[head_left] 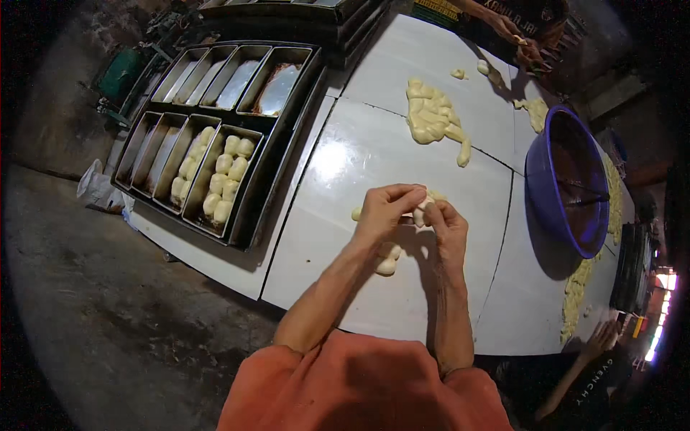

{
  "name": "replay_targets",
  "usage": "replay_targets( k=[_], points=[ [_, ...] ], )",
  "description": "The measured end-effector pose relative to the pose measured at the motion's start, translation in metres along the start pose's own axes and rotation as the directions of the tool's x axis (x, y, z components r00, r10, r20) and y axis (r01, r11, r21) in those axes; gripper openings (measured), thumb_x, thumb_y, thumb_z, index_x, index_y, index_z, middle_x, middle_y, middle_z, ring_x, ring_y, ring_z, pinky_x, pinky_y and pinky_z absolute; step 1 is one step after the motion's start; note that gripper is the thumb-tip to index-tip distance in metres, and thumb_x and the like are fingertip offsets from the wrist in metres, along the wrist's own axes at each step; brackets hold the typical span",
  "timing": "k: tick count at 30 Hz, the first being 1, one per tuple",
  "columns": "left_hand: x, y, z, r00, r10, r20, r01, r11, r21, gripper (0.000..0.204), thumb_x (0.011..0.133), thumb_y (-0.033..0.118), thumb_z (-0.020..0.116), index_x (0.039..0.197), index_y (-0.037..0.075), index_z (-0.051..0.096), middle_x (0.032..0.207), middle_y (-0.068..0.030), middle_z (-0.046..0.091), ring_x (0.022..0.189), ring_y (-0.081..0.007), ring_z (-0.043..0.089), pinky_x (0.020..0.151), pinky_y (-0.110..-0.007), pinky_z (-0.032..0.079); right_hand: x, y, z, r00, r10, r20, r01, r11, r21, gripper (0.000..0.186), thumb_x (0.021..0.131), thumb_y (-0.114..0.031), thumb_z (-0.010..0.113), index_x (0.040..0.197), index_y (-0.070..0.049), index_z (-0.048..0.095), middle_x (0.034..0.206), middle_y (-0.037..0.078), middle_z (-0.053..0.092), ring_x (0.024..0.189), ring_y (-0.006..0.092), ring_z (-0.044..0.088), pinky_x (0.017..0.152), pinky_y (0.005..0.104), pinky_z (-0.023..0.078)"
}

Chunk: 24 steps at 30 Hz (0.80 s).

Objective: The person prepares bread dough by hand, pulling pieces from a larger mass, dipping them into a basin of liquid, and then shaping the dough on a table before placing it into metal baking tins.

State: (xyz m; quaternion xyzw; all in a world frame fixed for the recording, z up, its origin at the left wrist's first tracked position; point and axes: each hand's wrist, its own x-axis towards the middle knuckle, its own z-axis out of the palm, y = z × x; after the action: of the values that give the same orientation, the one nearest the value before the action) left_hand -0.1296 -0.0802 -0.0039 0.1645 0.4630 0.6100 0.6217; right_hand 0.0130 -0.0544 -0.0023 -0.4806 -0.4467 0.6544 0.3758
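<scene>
A small piece of pale dough [420, 218] is pinched between the fingers of my left hand [387, 210] and my right hand [448, 228]. Both hands are closed on it, held above the white tiled table [338, 266]. Below them, between my forearms, rest small dough balls [388, 260]. More dough shows partly behind my hands. To the left, dough balls fill two compartments of a dark metal baking pan set [224, 179]; my hands are well apart from it.
A large dough heap [431, 111] lies farther back. At right stands a purple basin [535, 169] with dark contents; dough strips [575, 294] lie beside it. Empty pans [237, 80] sit at the back left. Co-workers' hands [528, 54] show at the far right, another person [593, 381] at the lower right.
</scene>
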Motion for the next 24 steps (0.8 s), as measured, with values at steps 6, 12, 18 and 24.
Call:
replay_targets(
  k=[6,12,18,24],
  points=[
    [-0.001,-0.003,-0.003,0.997,-0.038,0.061,0.028,0.985,0.17,0.037,0.095,0.033,0.072,0.114,0.001,0.073,0.086,0.0009,0.069,0.073,-0.0056,0.06,0.062,-0.02,0.047,0.004,0.004,-0.009,0.996,-0.053,0.076,0.054,0.998,-0.019,0.024,0.093,-0.022,0.072,0.107,-0.002,0.073,0.087,0.004,0.069,0.08,0.0097,0.061,0.072,0.0271,0.049],
    [-0.001,0.008,-0.013,0.988,-0.128,0.082,0.124,0.99,0.06,0.034,0.094,0.023,0.072,0.114,-0.004,0.067,0.089,-0.0089,0.069,0.077,-0.0149,0.066,0.068,-0.026,0.054,-0.014,0.002,-0.003,0.826,-0.501,0.258,0.562,0.694,-0.45,0.023,0.092,-0.01,0.071,0.114,-0.003,0.072,0.11,0.01,0.067,0.097,0.0191,0.064,0.082,0.033,0.053],
    [-0.013,0.012,-0.019,0.964,-0.18,0.197,0.175,0.984,0.041,0.038,0.088,0.019,0.077,0.118,-0.003,0.066,0.098,-0.011,0.069,0.08,-0.0142,0.067,0.066,-0.025,0.056,-0.004,0.024,-0.012,0.796,-0.571,0.202,0.594,0.671,-0.443,0.039,0.09,-0.01,0.074,0.127,-0.007,0.063,0.12,0.011,0.058,0.112,0.0246,0.06,0.09,0.0368,0.052],
    [-0.013,0.004,-0.012,0.95,-0.171,0.259,0.147,0.983,0.109,0.027,0.092,0.008,0.066,0.116,-0.004,0.068,0.097,-0.0082,0.071,0.079,-0.0109,0.068,0.065,-0.02,0.056,-0.004,0.038,-0.004,0.726,-0.688,0.005,0.609,0.639,-0.47,0.02,0.091,-0.011,0.073,0.106,-0.009,0.058,0.107,0.009,0.063,0.099,0.0245,0.059,0.084,0.0395,0.051]
  ],
)
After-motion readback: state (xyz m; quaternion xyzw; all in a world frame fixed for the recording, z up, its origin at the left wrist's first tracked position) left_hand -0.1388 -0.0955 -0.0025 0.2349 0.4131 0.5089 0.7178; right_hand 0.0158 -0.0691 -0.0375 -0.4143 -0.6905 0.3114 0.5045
